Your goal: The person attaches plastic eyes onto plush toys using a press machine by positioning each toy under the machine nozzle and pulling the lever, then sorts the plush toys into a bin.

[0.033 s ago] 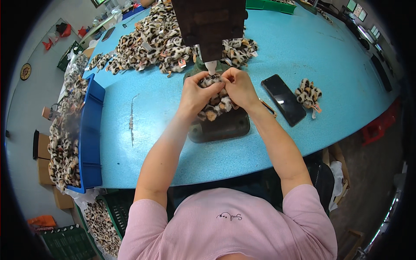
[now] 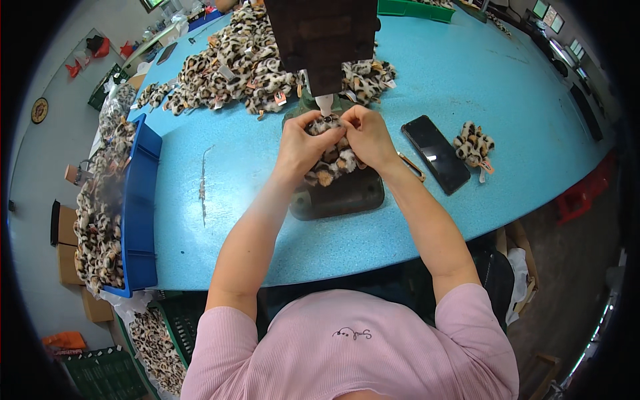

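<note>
Between my hands is a leopard-print plush piece [image 2: 331,160], its upper part directly under the white tip [image 2: 325,103] of a dark press machine [image 2: 327,40]. A small dark round bit shows on the plush just below that tip. My left hand [image 2: 301,143] pinches the plush from the left, thumb pointing inward. From the right, my right hand [image 2: 369,137] grips its other edge with bent fingers. The lower end of the plush hangs over the machine's dark green base [image 2: 340,198]. The fingers partly hide the spot under the tip.
Behind the press lies a big heap of spotted plush pieces [image 2: 227,67] with tags. A blue bin [image 2: 141,207] of more pieces stands left. Right of my hand are a black phone [image 2: 437,155], a small gold-edged tool [image 2: 412,167] and one tagged plush [image 2: 474,145].
</note>
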Motion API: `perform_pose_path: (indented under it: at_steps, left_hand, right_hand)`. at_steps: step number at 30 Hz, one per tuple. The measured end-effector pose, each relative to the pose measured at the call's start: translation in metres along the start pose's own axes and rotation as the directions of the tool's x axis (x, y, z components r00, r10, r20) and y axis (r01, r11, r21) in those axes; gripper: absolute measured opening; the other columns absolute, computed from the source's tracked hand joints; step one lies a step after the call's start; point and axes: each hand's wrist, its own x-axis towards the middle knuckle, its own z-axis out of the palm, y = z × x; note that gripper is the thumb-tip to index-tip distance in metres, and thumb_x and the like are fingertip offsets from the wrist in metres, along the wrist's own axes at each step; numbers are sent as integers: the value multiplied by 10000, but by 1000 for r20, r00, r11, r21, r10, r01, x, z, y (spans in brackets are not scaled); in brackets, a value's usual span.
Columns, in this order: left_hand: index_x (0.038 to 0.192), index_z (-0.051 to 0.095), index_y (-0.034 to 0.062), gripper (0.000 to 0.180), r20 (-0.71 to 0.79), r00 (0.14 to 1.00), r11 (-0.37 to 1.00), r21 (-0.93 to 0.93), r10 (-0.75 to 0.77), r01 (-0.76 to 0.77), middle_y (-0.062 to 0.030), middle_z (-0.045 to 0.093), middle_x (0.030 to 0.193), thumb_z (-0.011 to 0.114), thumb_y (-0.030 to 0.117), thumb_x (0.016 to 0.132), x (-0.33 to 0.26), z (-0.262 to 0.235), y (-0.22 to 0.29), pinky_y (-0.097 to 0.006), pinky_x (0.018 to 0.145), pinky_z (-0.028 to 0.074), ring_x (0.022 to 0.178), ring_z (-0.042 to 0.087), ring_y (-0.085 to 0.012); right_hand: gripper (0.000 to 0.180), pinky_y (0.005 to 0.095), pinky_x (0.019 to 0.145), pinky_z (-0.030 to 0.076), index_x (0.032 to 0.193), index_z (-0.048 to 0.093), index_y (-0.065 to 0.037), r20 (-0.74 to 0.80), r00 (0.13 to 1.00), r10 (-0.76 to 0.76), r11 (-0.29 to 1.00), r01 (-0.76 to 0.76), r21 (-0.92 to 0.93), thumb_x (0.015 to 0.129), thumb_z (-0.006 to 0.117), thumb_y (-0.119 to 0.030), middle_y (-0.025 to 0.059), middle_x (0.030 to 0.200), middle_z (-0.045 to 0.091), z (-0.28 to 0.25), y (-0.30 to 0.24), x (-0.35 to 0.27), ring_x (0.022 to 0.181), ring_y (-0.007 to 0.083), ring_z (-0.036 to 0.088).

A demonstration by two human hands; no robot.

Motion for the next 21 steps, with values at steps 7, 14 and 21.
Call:
perform_pose_path:
  at_steps: [7, 14, 21]
  left_hand:
    - [897, 635, 7, 298, -36, 996, 995, 57, 86, -84, -31, 619, 707, 692, 134, 634, 6, 12, -12, -217, 568, 451, 620, 551, -64]
    - [944, 603, -27, 309, -18, 996, 996, 20, 85, -84, -54, 618, 751, 675, 68, 659, 7, 8, -13, -205, 579, 474, 637, 569, -78]
    - [889, 617, -34, 352, -108, 988, 993, -29, 112, -115, -50, 614, 682, 707, 144, 598, 7, 9, -25, -227, 570, 453, 624, 543, -71]
  right_hand:
    - [149, 150, 511, 382, 897, 554, -65, 335, 942, 17, 897, -162, 412, 834, 567, -200, -45, 736, 524, -29, 7, 19, 602, 2, 451]
    - [167, 192, 536, 415, 860, 613, -19, 443, 896, -20, 860, -211, 466, 784, 636, -166, -17, 734, 568, -17, 1, 25, 625, 36, 496]
    - [36, 212, 615, 424, 753, 599, 17, -23, 998, -54, 849, 58, 525, 729, 590, -7, 29, 765, 599, 11, -4, 1, 695, 83, 526]
